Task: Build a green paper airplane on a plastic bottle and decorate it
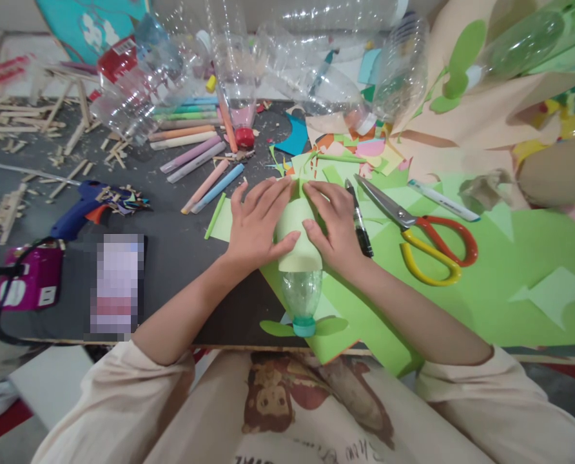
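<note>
A clear plastic bottle lies on the table with its green cap toward me. Pale green paper wraps around its body. My left hand presses the paper from the left side, thumb on top and fingers reaching over the far end. From the right, my right hand grips the wrapped bottle in the same way. The bottle's far end is partly hidden by my fingers. Under the cap, a green leaf-shaped paper piece sticks out to both sides. A black pen lies beside my right hand.
Scissors with red and yellow handles lie on green paper at right. Several markers lie at left, near a blue glue gun and a phone. Clear bottles and paper scraps crowd the back.
</note>
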A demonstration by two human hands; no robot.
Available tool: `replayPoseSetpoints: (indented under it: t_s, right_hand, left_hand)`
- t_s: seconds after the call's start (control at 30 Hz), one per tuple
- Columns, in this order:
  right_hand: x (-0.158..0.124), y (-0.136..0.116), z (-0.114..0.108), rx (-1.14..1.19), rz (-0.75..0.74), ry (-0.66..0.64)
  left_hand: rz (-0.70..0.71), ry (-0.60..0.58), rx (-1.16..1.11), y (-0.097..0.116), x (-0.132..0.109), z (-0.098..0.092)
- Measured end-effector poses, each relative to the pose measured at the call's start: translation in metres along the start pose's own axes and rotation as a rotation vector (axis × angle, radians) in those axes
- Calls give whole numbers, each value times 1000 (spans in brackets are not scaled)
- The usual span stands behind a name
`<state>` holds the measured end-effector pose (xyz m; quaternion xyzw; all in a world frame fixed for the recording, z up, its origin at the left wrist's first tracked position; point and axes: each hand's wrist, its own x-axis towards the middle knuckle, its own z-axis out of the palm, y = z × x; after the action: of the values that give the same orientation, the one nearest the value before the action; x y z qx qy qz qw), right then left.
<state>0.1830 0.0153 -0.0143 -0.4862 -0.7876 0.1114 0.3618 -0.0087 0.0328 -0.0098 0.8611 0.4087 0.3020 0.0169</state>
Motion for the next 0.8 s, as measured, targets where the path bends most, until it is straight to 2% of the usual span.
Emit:
replayPoseSetpoints:
  t_s: [0.33, 0.8]
  right_hand:
    - [1, -1, -2, -56, 2, -18]
    - [1, 3, 1, -16, 53, -105]
  left_hand:
    - [-13, -109, 0, -1, 2, -5]
    - [-54, -161, -54, -3, 1, -1]
